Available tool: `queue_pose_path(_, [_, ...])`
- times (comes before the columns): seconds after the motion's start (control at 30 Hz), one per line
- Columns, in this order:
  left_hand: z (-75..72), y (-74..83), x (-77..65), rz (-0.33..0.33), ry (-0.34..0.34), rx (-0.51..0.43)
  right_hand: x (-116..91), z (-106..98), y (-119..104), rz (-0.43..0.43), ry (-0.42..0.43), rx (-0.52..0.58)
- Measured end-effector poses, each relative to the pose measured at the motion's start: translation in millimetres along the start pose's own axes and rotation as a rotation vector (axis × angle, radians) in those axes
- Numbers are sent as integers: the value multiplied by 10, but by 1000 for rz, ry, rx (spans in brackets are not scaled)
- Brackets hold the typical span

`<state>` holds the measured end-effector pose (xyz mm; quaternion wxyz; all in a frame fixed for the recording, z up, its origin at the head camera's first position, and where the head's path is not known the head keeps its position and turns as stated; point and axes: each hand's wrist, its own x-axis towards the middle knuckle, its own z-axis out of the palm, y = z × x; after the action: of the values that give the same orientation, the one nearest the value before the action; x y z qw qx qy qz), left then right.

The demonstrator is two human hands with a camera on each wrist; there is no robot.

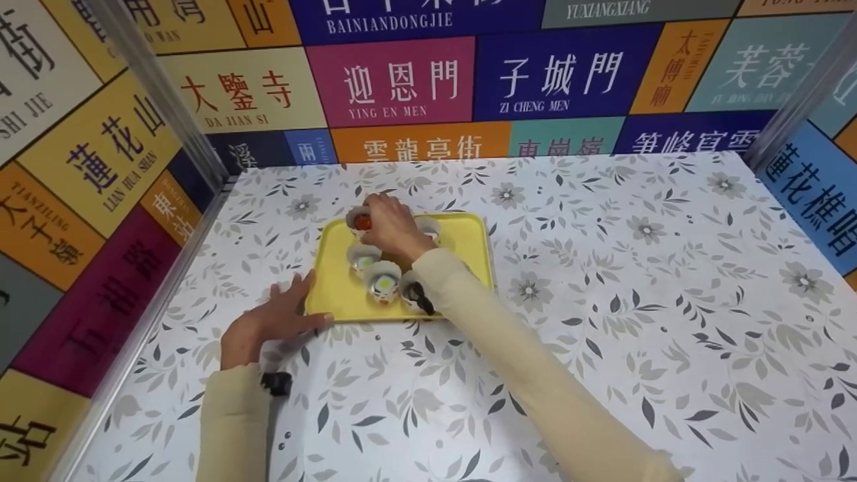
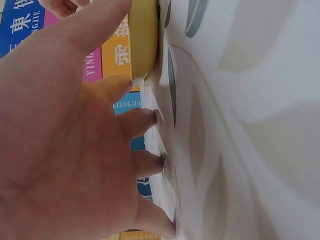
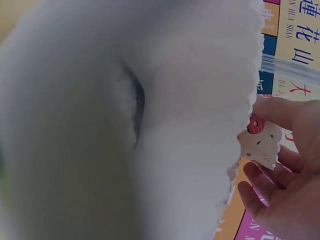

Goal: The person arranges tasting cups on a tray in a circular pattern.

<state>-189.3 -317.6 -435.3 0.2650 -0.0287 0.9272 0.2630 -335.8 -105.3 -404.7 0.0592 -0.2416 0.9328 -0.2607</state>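
Note:
My right hand [image 1: 394, 226] is over the back left of a yellow tray [image 1: 460, 235]. Between thumb and fingers it holds a small scalloped paper cup [image 3: 261, 146], with a red striped piece [image 3: 256, 124] inside. Two more paper cups with green-and-white pieces, a nearer one [image 1: 383, 286] and one behind it [image 1: 363, 258], stand just in front of that hand. My left hand [image 1: 278, 314] lies at the tray's front left corner, fingers spread; its thumb and index finger touch the tray's edge [image 2: 142, 42].
Another paper cup [image 1: 428, 229] stands behind the right wrist, and one [image 1: 410, 284] is partly covered by the sleeve. A large blurred paper cup [image 3: 190, 100] fills much of the right wrist view. Printed panels [image 1: 392, 80] border the flowered tabletop [image 1: 602, 335].

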Motion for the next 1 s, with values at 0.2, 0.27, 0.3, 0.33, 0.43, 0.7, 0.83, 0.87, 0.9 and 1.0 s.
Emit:
queue_pose_path(0.2, [8, -16, -3, 15, 6, 21, 1, 4, 6, 12, -8, -6])
queue_pose_path(0.27, [14, -12, -1, 8, 8, 13, 3, 10, 11, 15, -8, -20])
queue_pose_path(0.3, [17, -8, 1, 10, 8, 14, 5, 15, 17, 15, -9, -29])
queue_pose_path(0.33, [19, -3, 2, 10, 7, 13, 5, 20, 24, 12, -9, -43])
queue_pose_path(0.43, [23, 9, 10, 3, 4, 18, 4, 26, 49, 8, -17, -60])
queue_pose_path(0.7, [5, 36, 26, -12, -1, 24, -21, -7, 75, 9, -19, -70])
queue_pose_path(0.83, [-1, 37, 27, -15, -5, 19, -47, -38, 84, 5, -29, -81])
queue_pose_path(0.87, [-2, 34, 29, -17, -7, 18, -57, -51, 86, 4, -31, -77])
queue_pose_path(0.9, [-3, 31, 28, -16, -9, 17, -67, -66, 88, 2, -31, -69])
queue_pose_path(1.0, [-5, 24, 25, -7, -11, 22, -104, -123, 103, 6, -27, -63])
